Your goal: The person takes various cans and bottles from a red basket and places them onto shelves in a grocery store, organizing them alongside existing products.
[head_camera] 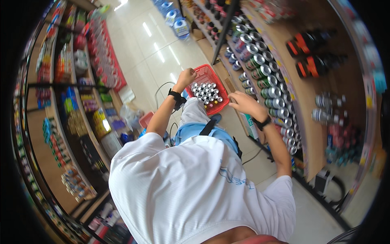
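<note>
A red plastic basket [224,88] stands low before me and holds several small bottles or cans with silvery tops [207,90], along with a few yellow and pink caps near its lower edge. My left hand [186,78] is at the basket's upper left rim, fingers curled; whether it grips the rim is not plain. My right hand [243,103] is beside the right rim, thumb and fingers apart, with nothing seen between them. Both wrists wear black straps. My leg in light trousers [195,111] partly covers the basket's lower left side.
On the right, shelves hold rows of drink cans [271,91], dark bottles with orange labels [307,65] and clear bottles [327,108]. Shelves of packaged goods [73,122] line the left. Large water bottles [181,27] stand on the tiled floor ahead. A cable [157,91] lies beside the basket.
</note>
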A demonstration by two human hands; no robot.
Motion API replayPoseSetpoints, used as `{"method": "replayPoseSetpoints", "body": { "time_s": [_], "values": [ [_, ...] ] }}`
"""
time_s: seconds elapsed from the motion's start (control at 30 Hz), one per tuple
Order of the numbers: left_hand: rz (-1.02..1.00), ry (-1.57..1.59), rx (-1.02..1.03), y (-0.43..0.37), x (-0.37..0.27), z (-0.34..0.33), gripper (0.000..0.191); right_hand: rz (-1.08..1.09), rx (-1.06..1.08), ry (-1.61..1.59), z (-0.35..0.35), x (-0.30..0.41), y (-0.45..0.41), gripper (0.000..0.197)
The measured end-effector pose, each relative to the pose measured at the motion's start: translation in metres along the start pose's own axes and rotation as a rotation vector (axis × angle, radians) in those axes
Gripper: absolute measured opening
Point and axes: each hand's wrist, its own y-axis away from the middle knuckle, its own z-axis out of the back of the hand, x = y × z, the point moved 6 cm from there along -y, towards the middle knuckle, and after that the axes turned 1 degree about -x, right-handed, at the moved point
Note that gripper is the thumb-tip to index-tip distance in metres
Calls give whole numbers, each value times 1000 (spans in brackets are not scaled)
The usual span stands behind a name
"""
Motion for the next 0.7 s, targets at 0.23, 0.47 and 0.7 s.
{"method": "replayPoseSetpoints", "body": {
  "time_s": [0.23,0.47,0.7],
  "values": [
    [303,-15,-5,-8,133,-48,32,-117,82,-28,-121,-88,-207,35],
    [659,221,16,-47,317,-193,44,-285,15,24,-321,-229,-349,61],
    [809,833,-1,-81,418,-337,56,-156,-44,328,-471,-339,-419,63]
  ]
}}
